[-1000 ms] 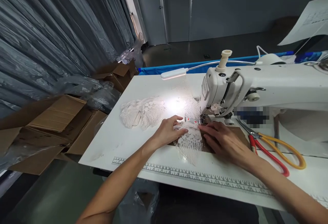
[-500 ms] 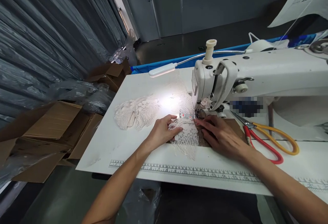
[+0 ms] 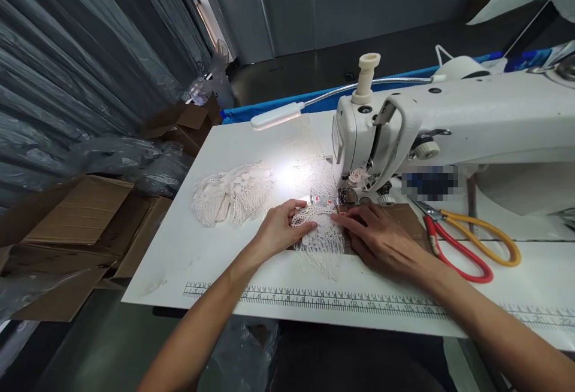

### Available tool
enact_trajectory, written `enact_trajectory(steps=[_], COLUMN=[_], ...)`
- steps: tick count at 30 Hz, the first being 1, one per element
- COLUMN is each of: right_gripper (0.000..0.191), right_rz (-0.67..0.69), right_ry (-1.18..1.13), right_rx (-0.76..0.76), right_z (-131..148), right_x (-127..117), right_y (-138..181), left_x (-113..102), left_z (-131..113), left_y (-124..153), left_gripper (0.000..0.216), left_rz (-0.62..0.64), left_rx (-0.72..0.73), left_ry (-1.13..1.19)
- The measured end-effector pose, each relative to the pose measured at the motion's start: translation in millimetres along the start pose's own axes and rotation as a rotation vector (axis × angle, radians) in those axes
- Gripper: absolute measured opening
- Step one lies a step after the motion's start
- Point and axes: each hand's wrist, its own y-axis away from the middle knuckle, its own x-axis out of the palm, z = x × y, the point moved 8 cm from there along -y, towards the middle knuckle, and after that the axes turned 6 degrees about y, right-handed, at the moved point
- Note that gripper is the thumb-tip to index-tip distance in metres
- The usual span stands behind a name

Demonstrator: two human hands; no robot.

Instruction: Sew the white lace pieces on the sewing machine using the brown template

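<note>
My left hand (image 3: 279,229) lies flat on a piece of white lace (image 3: 322,247), pinching its left edge just in front of the needle area of a white sewing machine (image 3: 431,122). My right hand (image 3: 381,237) presses the lace and a brown card piece (image 3: 411,217) down on its right side, fingertips pointing at the presser foot (image 3: 348,196). A small red-and-white label (image 3: 320,201) sits on the lace near the foot. More lace trails behind the machine under the lamp's bright spot.
A heap of white lace (image 3: 231,193) lies on the white table (image 3: 193,254) to the left. Scissors with red and yellow handles (image 3: 462,245) lie right of my right hand. A gooseneck lamp (image 3: 275,115) hangs over the work. Open cardboard boxes (image 3: 85,224) and plastic wrap stand left of the table.
The view has shifted a little, so everything sits lower-left in frame. Both hands stay pressed on the lace, which has crept slightly toward me.
</note>
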Motion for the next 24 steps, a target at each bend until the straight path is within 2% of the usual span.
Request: enact_trajectory(steps=[4,10,16,21,24], right_gripper=[0.042,0.041,0.043,0.045,0.043], right_rz=[0.006,-0.017,-0.041,-0.076,-0.090], right_ry=[0.000,-0.115,-0.244,-0.143,-0.099], right_rx=[0.005,0.034,0.175,0.055,0.039], right_z=[1.9,-2.8,-12.4,-8.4,-10.1], right_x=[-1.7,-4.3,-13.1,-5.8,-0.5], right_y=[1.4,3.6,3.5,1.8,2.0], left_x=[0.4,1.4,5.4,5.6,5.5], left_z=[2.2,4.0,1.7,1.3,1.5], left_y=[-1.3,-1.7,1.3,2.4,1.7], left_gripper=[0.057,0.055,0.052,0.041,0.044], left_rz=[0.003,-0.001,0.084,0.104,0.081], left_rx=[0.010,-0.002,-0.042,-0.056,-0.056], left_ry=[-0.003,0.043,0.170,0.155,0.145])
